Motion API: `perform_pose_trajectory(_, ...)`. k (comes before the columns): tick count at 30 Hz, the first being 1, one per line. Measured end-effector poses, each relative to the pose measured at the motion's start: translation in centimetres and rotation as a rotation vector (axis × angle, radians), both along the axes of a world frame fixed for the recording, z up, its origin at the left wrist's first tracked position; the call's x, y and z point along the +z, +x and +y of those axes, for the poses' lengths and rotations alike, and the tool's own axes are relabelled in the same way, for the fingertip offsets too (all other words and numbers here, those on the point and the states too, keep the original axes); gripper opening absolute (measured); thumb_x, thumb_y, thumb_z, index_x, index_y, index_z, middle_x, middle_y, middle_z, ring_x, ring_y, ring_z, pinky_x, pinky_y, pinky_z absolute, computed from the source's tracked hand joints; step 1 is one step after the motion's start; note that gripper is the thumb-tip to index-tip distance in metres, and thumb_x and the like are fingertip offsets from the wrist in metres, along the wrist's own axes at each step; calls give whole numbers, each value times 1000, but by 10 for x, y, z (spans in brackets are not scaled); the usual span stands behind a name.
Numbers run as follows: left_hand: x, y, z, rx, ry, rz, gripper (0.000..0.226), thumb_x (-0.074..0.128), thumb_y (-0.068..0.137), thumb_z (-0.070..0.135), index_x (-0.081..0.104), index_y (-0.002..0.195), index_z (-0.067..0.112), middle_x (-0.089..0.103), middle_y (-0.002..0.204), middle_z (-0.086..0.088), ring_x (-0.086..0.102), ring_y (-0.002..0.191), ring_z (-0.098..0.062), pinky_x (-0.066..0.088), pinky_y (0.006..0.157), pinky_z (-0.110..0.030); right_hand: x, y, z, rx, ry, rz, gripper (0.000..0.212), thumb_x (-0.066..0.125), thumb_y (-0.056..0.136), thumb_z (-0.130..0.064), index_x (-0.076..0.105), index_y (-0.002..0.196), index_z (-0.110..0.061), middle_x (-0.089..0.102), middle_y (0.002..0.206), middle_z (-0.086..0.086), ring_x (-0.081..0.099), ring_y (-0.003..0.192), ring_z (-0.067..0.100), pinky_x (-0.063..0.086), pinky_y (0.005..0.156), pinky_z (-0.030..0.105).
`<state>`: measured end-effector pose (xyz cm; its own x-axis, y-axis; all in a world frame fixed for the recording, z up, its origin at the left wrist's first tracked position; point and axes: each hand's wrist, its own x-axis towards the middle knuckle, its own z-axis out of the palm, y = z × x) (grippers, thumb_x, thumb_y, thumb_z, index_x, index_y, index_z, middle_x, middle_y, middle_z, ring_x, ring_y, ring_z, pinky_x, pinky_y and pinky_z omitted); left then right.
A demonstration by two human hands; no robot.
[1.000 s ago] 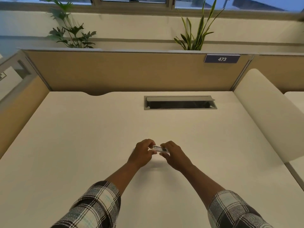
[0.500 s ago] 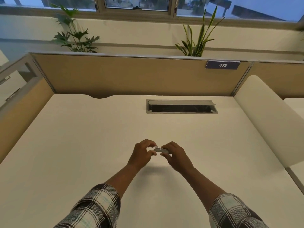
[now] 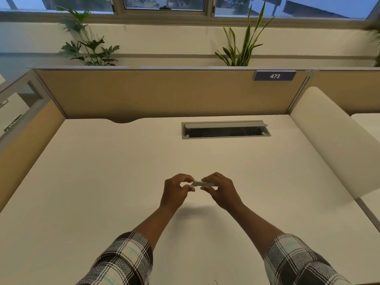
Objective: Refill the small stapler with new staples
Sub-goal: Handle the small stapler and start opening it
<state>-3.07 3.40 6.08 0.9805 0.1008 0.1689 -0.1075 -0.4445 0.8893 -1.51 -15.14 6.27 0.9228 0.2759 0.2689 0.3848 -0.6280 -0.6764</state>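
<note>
Stapler (image 3: pixel 202 183) pinched between both hands (image 3: pixel 205 189) above bare desk (image 3: pixel 102 182); cable tray (image 3: pixel 225 130) well behind, path unobstructed

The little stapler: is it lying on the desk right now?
No, the stapler is held up off the desk between the fingertips of the left hand and right hand.

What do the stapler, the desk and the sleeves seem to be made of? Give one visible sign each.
Stapler: likely metal, pale grey sheen; too small to be sure.
Desk: matt cream laminate, probably; smooth, no grain.
Sleeves: woven cloth, black-and-white check.
</note>
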Motion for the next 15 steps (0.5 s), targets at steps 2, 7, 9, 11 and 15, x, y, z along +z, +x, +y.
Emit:
perform_pose_trajectory(2, 0, -1, -1, 12, -27, -4, 29, 78, 65, -10, 74, 86, 11, 70, 86, 7, 66, 88, -12, 49, 68, -5, 0, 1, 0, -16, 21, 6, 25, 81, 76, -17, 74, 99, -13, 70, 93, 1, 66, 82, 15, 49, 74, 22)
perform_pose_trajectory(7, 0, -2, 1, -53, 29, -36, 40, 82, 68, 0, 71, 103, 16, 67, 100, 18, 62, 98, 7, 51, 85, -12, 1, 1, -2, -15, 53, 2, 30, 84, 73, -17, 73, 101, -13, 70, 94, 1, 65, 83, 10, 41, 76, 4)
perform_pose_trajectory(9, -1, -2, 1, -41, 38, -41, 35, 81, 68, -1, 71, 97, 16, 68, 96, 16, 62, 95, 6, 53, 82, -15, 0, 2, -2, -16, 65, 15, 29, 83, 73, -17, 74, 100, -15, 70, 93, -1, 64, 82, 8, 41, 75, 3)
perform_pose_trajectory(11, -2, -1, 0, -8, 15, -39, 29, 78, 68, -5, 71, 89, 13, 70, 89, 10, 65, 89, -3, 58, 76, -23, -1, 3, -1, -21, 72, 22, 25, 83, 73, -19, 74, 97, -17, 70, 91, -3, 63, 80, 6, 41, 73, 4)
perform_pose_trajectory(15, -5, 0, 2, -1, -19, -31, 29, 78, 68, -5, 72, 89, 13, 71, 88, 8, 67, 88, -6, 59, 78, -27, -4, 4, 0, -16, 72, 14, 26, 83, 74, -19, 74, 97, -16, 70, 91, -2, 63, 81, 9, 42, 73, 9)
